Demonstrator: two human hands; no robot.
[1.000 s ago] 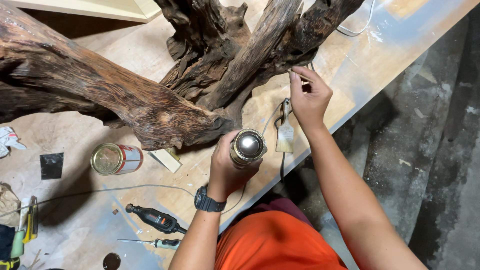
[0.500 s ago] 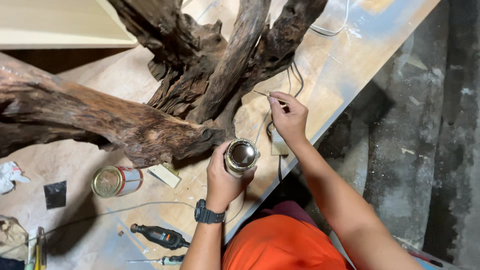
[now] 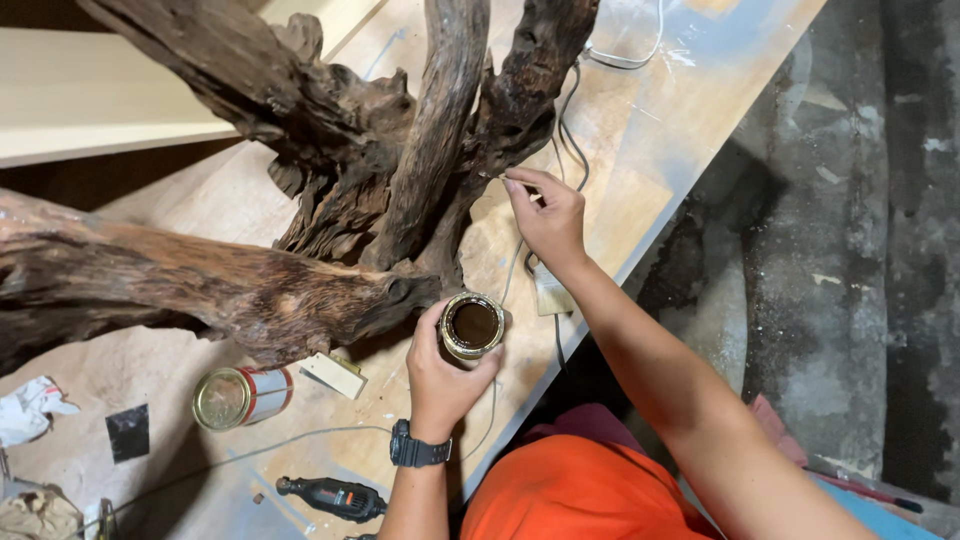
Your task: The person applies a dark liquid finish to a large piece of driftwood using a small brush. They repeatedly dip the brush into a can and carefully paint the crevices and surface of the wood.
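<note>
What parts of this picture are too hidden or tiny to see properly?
All in the head view:
- Tool in the right hand: too thin to tell its kind; the fingers cover most of it.
- Open can in the left hand: the hand wraps its side, so only the dark liquid on top shows.
- Driftwood: cut off by the top and left edges.
- Rotary tool: its tip is too small to make out.

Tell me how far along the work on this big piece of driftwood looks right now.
Much of the driftwood already looks dark and glossy. In hand: the left hand holds an open can of dark liquid, and the right hand touches a thin brush to a dark branch. The paler, duller trunk at left appears left to do. A second can lies on the table.
</note>
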